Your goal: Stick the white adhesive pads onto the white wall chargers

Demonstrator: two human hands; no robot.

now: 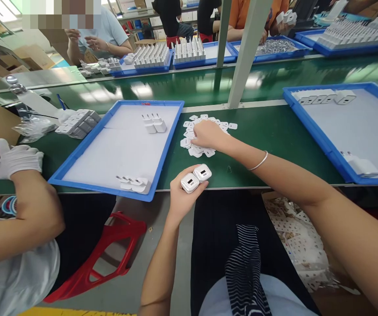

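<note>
green bench (268, 140) | blue trays (165, 149) | white sticker pile (205, 131) | adapter stack (77, 123)

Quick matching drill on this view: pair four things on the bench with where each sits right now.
Things:
1. two white chargers
2. pile of small white stickers
3. gloved hand
4. bracelet

Places:
A. on the right wrist
B. at the far left edge, belonging to a co-worker
C. held in the left hand at the table's near edge
D. on the green belt under the right hand, between the two blue trays

Pairs: 1-C, 2-D, 3-B, 4-A
</note>
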